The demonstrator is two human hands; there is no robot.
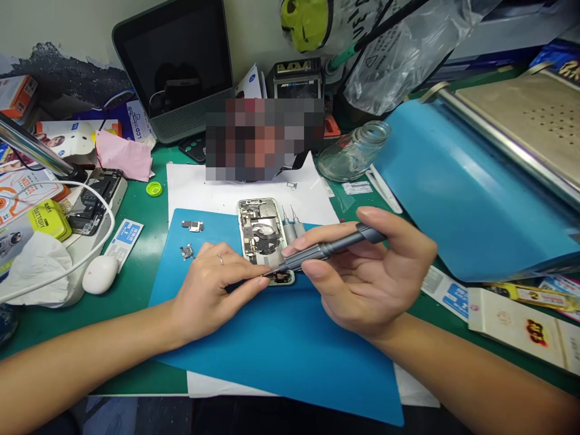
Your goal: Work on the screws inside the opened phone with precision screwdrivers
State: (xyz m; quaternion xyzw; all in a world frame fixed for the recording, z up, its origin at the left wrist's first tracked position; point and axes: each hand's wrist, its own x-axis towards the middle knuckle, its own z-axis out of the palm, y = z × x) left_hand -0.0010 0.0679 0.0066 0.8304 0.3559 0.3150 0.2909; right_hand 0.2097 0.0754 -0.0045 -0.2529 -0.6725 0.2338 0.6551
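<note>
An opened phone (pixel 260 226) with bare inner parts lies on the blue mat (pixel 290 338). My right hand (pixel 376 278) grips a grey precision screwdriver (pixel 312 254), index finger on its rear cap. The driver slants down leftward to the phone's near end. There, the thumb and index finger of my left hand (pixel 212 284) are pinched together beside the screwdriver's tip; whatever they pinch is too small to tell. Two more screwdrivers (pixel 293 225) rest just right of the phone, partly behind my right hand. Left of it lie two small phone parts, a metal-covered one (pixel 193 226) and a board piece (pixel 186 251).
A glass jar (pixel 353 151) and white tweezers (pixel 383 190) are at the back right, near a metal-framed machine (pixel 521 115). At left are a white earbud case (pixel 99 274), a cable (pixel 106 211) and another opened phone (pixel 93 202). A dark-screened display (pixel 176 60) stands behind.
</note>
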